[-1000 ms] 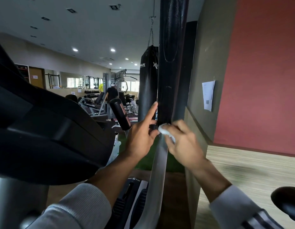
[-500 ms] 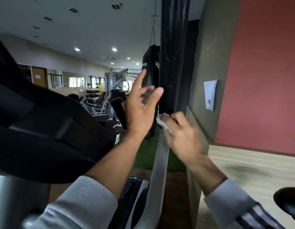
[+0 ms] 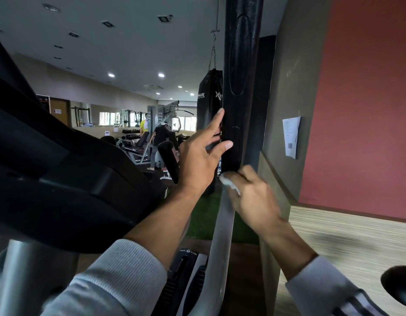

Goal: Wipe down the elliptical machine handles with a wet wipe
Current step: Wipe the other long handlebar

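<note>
Handle (image 3: 240, 87) of the elliptical rose upright through the middle of the view, its black grip running out of the top edge and its grey metal arm (image 3: 220, 236) curving down toward the bottom. At the seam where grip met arm, the right hand (image 3: 254, 197) was closed around a white wipe (image 3: 229, 184), pressing it against the handle's lower end; the hand was blurred. Just above it, the left hand (image 3: 201, 156) was spread, fingers apart, with the thumb and forefinger tips touching the left side of the black grip, holding nothing. Both forearms came up from grey sleeves at the bottom. A dark console (image 3: 60, 167) filled the left side. Behind the handle hung a black punching bag (image 3: 209, 103), and a sheet of paper (image 3: 291, 136) was stuck to the olive wall beside a red one.
</note>
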Demonstrator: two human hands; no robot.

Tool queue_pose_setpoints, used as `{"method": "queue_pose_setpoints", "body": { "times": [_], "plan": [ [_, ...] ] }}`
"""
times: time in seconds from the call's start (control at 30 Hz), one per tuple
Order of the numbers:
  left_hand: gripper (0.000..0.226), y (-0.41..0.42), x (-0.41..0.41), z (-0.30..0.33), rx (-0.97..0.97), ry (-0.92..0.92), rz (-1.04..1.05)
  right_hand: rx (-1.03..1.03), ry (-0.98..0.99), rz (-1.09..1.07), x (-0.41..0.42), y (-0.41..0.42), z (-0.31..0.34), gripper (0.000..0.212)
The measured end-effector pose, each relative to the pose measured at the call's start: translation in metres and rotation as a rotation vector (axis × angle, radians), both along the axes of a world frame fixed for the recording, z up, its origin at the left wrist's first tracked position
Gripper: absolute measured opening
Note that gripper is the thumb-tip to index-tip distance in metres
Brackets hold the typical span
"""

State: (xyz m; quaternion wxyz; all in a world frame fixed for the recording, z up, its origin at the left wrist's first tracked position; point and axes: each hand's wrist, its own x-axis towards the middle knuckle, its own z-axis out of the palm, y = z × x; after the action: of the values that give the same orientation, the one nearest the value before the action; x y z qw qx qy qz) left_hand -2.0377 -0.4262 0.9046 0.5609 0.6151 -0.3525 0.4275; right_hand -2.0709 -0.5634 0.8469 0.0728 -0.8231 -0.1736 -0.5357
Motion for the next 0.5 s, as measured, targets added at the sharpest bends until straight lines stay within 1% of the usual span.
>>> {"method": "queue_pose_setpoints", "body": {
  "times": [0.07, 0.17, 0.2, 0.23, 0.3, 0.37, 0.43, 0.5],
  "plan": [
    [0.069, 0.000, -0.001, 0.001, -0.008, 0.002, -0.024, -0.026, 0.086, -0.033, 0.004, -0.002, -0.009, 0.035],
    [0.071, -0.001, -0.002, 0.000, -0.009, 0.016, -0.042, 0.040, 0.176, -0.048, 0.004, -0.015, -0.018, 0.033],
    [0.071, -0.001, -0.002, 0.000, -0.005, 0.015, -0.040, 0.072, 0.177, -0.051, 0.003, -0.021, -0.019, 0.031],
    [0.070, -0.002, -0.002, 0.000, -0.003, 0.011, -0.036, 0.106, 0.142, -0.043, 0.001, -0.027, -0.019, 0.030],
    [0.069, -0.003, -0.001, -0.001, 0.000, 0.003, -0.027, 0.163, 0.005, 0.001, -0.004, -0.033, -0.014, 0.028],
    [0.070, -0.004, 0.000, -0.002, -0.005, 0.006, -0.023, 0.154, -0.109, 0.037, -0.009, -0.028, -0.006, 0.028],
    [0.069, -0.004, 0.000, -0.002, -0.008, 0.008, -0.024, 0.085, -0.122, 0.030, -0.007, -0.015, 0.000, 0.028],
    [0.068, -0.004, 0.001, -0.001, -0.007, 0.003, -0.020, -0.027, -0.043, -0.016, 0.001, -0.001, 0.000, 0.032]
  ]
}}
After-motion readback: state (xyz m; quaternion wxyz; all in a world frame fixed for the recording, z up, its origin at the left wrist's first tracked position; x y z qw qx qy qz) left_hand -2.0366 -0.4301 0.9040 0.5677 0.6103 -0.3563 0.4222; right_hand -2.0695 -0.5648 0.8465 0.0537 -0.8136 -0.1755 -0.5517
